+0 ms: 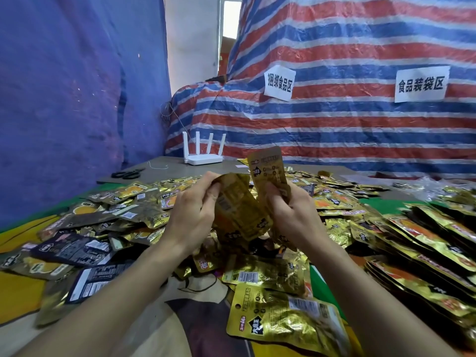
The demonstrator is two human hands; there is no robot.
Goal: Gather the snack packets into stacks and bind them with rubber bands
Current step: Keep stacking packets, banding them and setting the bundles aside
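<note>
Gold snack packets lie scattered over the table. My left hand (192, 212) grips a small bunch of gold packets (238, 210) held tilted above the pile. My right hand (292, 215) holds another gold packet (269, 171) that stands upright, its top edge highest in the middle of the view. The two hands are close together, and their packets touch at the centre. A loose heap of packets (123, 210) spreads to the left and behind. Two flat packets (280, 315) lie near me. No rubber band is visible.
Rows of stacked packets (425, 253) fill the right side. Black scissors (127, 173) and a white router (203, 157) sit at the table's far edge. A striped tarpaulin (334, 119) with two paper signs rises behind; blue cloth (64, 99) hangs on the left.
</note>
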